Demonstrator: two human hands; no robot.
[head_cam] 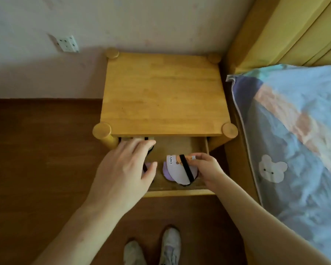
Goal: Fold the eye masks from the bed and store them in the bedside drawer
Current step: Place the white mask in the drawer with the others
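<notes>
The bedside drawer [180,192] is pulled open under the wooden nightstand top [163,94]. Inside it lies a folded white and purple eye mask [175,169] with a black strap and the printed letters "CAPY". My right hand [208,169] pinches this mask at its right edge, fingers curled on it. My left hand [126,169] hovers over the left part of the drawer with fingers spread and relaxed, holding nothing. Beneath it a bit of another purple mask [148,166] shows, mostly hidden by the hand.
The bed [298,142] with a blue patterned quilt stands right of the nightstand, against a yellow headboard [294,35]. A wall socket [67,43] is on the wall at left. My shoes [170,245] stand on the brown wooden floor below the drawer.
</notes>
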